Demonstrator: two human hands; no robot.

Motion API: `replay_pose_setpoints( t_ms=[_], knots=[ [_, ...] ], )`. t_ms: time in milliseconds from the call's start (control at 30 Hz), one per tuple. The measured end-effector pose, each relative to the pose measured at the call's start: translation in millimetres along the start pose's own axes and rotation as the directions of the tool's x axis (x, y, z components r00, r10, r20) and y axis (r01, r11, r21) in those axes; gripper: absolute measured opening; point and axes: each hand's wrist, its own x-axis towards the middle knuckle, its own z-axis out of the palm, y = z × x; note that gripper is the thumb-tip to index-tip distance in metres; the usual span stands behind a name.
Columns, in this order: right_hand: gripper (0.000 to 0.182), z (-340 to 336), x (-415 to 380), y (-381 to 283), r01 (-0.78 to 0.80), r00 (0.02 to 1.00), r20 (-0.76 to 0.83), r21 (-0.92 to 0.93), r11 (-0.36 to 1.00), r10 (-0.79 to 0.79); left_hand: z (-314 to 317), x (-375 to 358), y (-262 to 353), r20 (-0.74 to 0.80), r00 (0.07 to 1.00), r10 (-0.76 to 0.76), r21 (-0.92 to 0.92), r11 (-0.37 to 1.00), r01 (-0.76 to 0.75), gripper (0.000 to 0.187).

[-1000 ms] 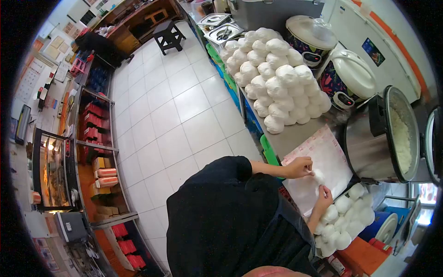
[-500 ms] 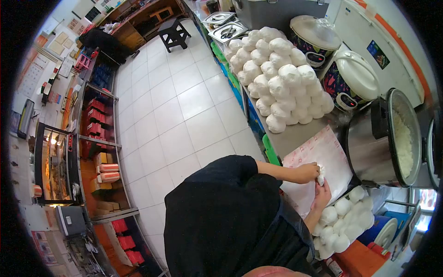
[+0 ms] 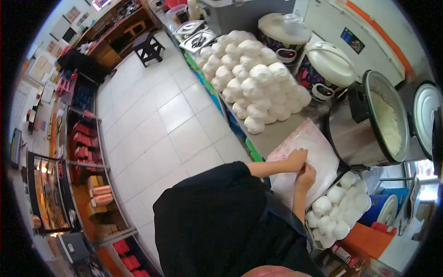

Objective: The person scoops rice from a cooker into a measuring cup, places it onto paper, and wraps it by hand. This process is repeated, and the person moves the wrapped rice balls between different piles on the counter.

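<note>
My left hand point(image 3: 297, 159) and my right hand point(image 3: 305, 177) are closed and nearly touching, above a white sheet with red print point(image 3: 288, 187) on the counter. Whatever they pinch is hidden by the fingers. Near my right forearm, several white rounded bundles point(image 3: 335, 194) fill a tray. A tall pile of similar white bundles point(image 3: 258, 90) is stacked on the counter beyond my left hand. To the right of the sheet stands a large steel pot point(image 3: 348, 134) holding white rice point(image 3: 386, 122).
Two patterned cookers with pale lids point(image 3: 284, 30) point(image 3: 330, 64) stand behind the pile. Metal pans point(image 3: 197, 40) lie at the counter's far end. A black stool point(image 3: 147, 48) stands on the tiled floor point(image 3: 170, 111). A person in dark clothes point(image 3: 80, 64) is far left.
The view has shifted, moving the counter left in the picture. My hands have drawn together, and the small white bundle seen between them before is now hidden.
</note>
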Motion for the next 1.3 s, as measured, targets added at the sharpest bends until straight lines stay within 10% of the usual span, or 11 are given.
replay_pose_setpoints(
  t_ms=[100,267,333,400,433,500,567,800,1033,1200,1300],
  knots=[
    [0.035,-10,-2,-27,0.055,0.998,-0.039,-0.084,0.995,-0.058,-13,9,-10,0.134,0.985,0.11,-0.163,0.983,-0.088,0.037],
    [0.05,-10,7,-26,0.087,0.992,-0.068,-0.251,0.964,-0.107,-28,11,13,0.322,0.942,-0.09,-0.541,0.799,0.262,0.042],
    [0.053,-3,17,-8,-0.26,0.965,-0.022,-0.069,0.963,0.259,-17,10,4,0.29,0.956,-0.056,-0.639,0.732,0.236,0.035],
    [0.05,-18,22,-7,-0.299,0.954,0.034,-0.003,0.954,0.299,-25,-7,6,0.199,0.974,-0.109,-0.845,0.484,0.226,0.032],
    [0.049,-19,25,7,-0.426,0.904,0.05,0.069,0.902,0.424,-23,-20,-5,-0.041,0.989,0.139,-0.585,0.8,-0.136,0.028],
    [0.048,-24,32,37,-0.538,0.843,0.08,0.138,0.831,0.532,-14,-40,-29,0.139,0.915,0.379,-0.127,0.923,-0.363,0.054],
    [0.048,-31,37,57,-0.77,0.56,0.415,0.581,0.265,0.716,-6,-60,-40,0.13,0.884,0.449,0.134,0.876,-0.464,0.062],
    [0.04,-40,86,50,-0.648,0.583,0.771,0.631,-0.428,0.254,2,-49,-40,0.189,0.907,0.377,0.082,0.914,-0.397,0.074],
    [0.038,-47,238,-117,-0.688,0.725,0.633,0.679,-0.257,-0.27,-37,-55,-21,0.275,0.876,0.396,0.178,0.874,-0.452,0.077],
    [0.042,4,317,-223,-0.538,0.842,0.535,0.843,-0.029,-0.074,-54,-62,-22,0.125,0.932,0.341,0.109,0.929,-0.355,0.068],
    [0.04,67,337,-244,-0.332,0.94,0.337,0.882,0.334,0.043,-66,-70,-41,-0.051,0.955,0.292,0.021,0.956,-0.292,0.06]
  ],
)
